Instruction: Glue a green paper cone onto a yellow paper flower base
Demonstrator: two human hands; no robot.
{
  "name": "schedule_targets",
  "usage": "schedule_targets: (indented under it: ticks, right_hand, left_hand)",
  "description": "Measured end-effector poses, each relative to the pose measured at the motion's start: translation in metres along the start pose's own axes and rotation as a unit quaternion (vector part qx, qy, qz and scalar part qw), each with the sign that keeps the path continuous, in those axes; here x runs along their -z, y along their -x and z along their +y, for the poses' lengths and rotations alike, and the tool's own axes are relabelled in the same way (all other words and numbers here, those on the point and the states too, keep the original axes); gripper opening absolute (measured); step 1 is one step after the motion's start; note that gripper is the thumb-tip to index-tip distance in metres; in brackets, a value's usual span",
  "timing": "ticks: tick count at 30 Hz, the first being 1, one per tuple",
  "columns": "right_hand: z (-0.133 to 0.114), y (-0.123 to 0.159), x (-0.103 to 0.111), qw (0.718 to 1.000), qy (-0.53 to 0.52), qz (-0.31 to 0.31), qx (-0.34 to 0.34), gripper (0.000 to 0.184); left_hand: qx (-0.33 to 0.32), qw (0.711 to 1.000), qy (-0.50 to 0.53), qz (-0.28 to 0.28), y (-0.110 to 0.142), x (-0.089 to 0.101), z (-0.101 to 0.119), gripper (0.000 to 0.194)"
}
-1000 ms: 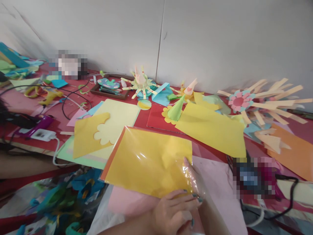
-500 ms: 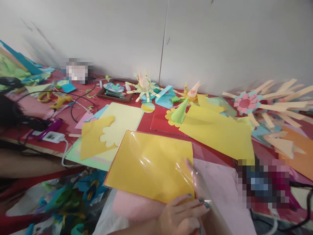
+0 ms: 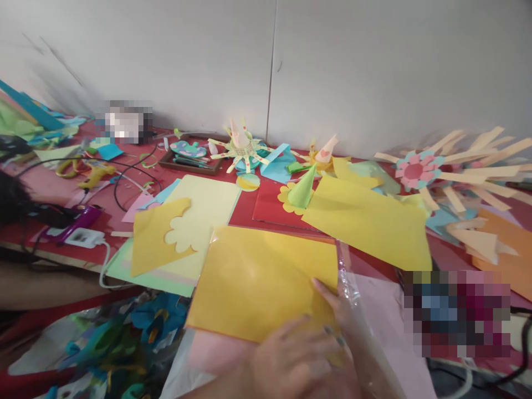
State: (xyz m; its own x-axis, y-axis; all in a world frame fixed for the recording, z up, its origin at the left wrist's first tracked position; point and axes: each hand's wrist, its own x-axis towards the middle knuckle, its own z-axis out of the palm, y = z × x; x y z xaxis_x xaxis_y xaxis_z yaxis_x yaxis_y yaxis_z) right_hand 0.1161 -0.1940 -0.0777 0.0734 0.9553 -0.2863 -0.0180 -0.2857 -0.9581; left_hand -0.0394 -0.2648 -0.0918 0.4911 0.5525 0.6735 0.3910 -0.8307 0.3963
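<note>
The yellow paper sheet [image 3: 249, 277] is at the table's front, above a pink sheet [image 3: 216, 354], its near right corner hidden by the left hand [image 3: 291, 357]. A clear plastic sleeve [image 3: 349, 285] shows past its right edge, but glare and transparency make the sleeve's full outline hard to follow. The left hand is motion-blurred, its fingers loosely extended and partly bent over the corner; whether they pinch anything cannot be told. The right hand [image 3: 334, 302] has one digit laid along the sheet's right side; the other fingers are out of sight, so its grip cannot be told either. Two pixelated patches mask objects at the back left and front right, and another person's forearm [image 3: 50, 288] is cut off by the left edge. The red table [image 3: 241, 213] meets a pale wall [image 3: 166, 61] with a vertical seam. On it are a green paper cone [image 3: 302, 190] on a scalloped yellow flower, a notched yellow sheet [image 3: 152, 238], a brown tray [image 3: 189, 166] of pens, a yellow glue gun [image 3: 96, 176] and a peach-stripped paper flower [image 3: 418, 169]. Compared with half a second ago, the yellow paper sheet sits slightly farther right, more crumpled plastic shows beyond its right edge, and the left hand is more blurred.
</note>
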Motion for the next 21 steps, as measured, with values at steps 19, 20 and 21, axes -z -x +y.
schedule_targets:
  ticks: [19, 20, 21]
  right_hand:
    - [-0.047, -0.004, 0.014, 0.991, -0.068, -0.034, -0.113, 0.039]
    - [-0.043, -0.006, 0.015, 0.99, -0.073, -0.037, -0.113, 0.038]
    - [-0.038, -0.009, 0.017, 0.991, -0.077, -0.034, -0.107, 0.038]
  left_hand:
    - [0.626, 0.704, 0.167, 0.291, 0.018, 0.113, -0.078, 0.055]
    - [0.625, 0.689, 0.175, 0.323, 0.021, 0.117, -0.078, 0.055]
    - [0.62, 0.672, 0.175, 0.366, 0.023, 0.121, -0.077, 0.054]
